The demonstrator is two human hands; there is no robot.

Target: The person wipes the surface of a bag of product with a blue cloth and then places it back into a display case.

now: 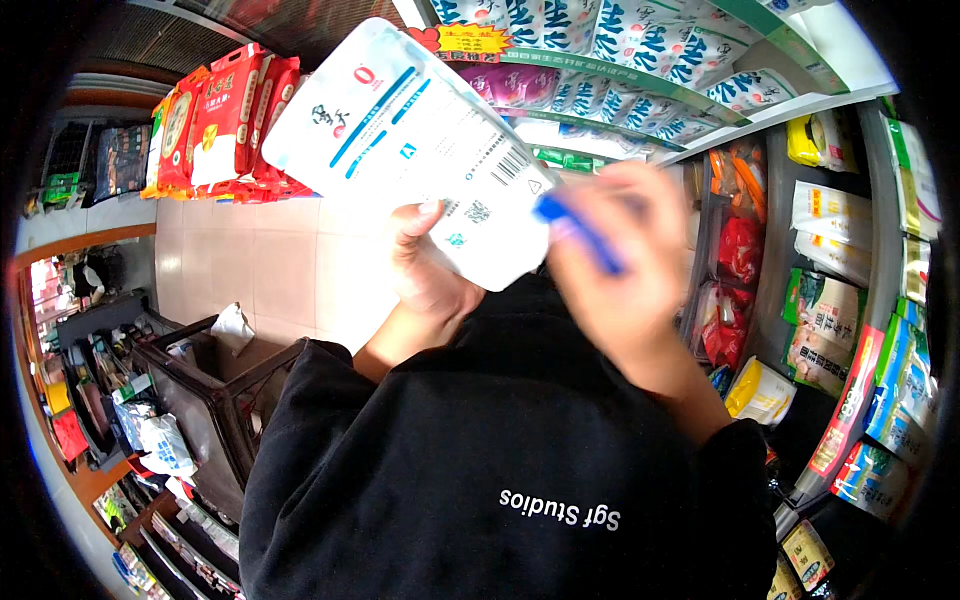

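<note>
A white plastic pouch [420,142] with printed blue bars, a barcode and other writing is tilted up in front of my chest. My left hand [431,274] grips its lower edge, with the thumb lying over the printed side. At the pouch's lower right corner is my right hand [626,259], blurred by motion. Its fingers are closed around a narrow blue object [581,229], too blurred to name exactly. One end of that object meets or overlaps the pouch's edge; I cannot tell whether they touch.
White shelves [787,124] of packed pouches stand ahead to the right. Red bags [225,124] sit on a counter at the left. A dark-framed cabinet [199,390] stands low on the left. Packaged noodles [825,330] line the right-hand shelf. Pale floor tiles [232,255] lie between.
</note>
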